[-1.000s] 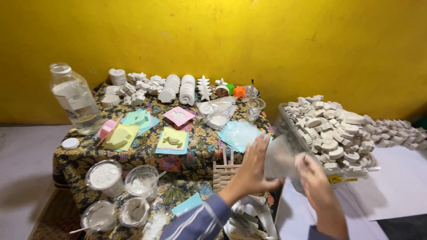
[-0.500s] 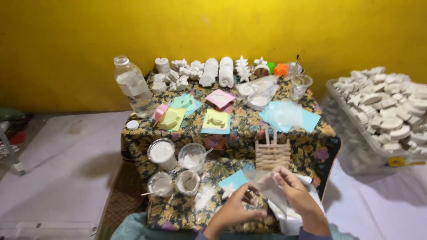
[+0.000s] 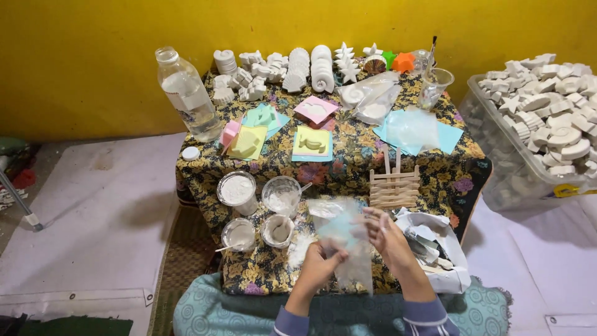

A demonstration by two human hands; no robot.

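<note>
A yellow wall backs the flowered tabletop (image 3: 348, 168). At its near edge, left hand (image 3: 320, 267) and right hand (image 3: 385, 233) pinch a clear plastic bag (image 3: 345, 239), fingers closed on it. The bag looks light, limp and slippery, best held by its edges.

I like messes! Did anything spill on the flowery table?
Yes. White powder lies loose on the flowered cloth beside the small cups, near the left hand. Both hands hold a clear plastic bag; right hand.
</note>
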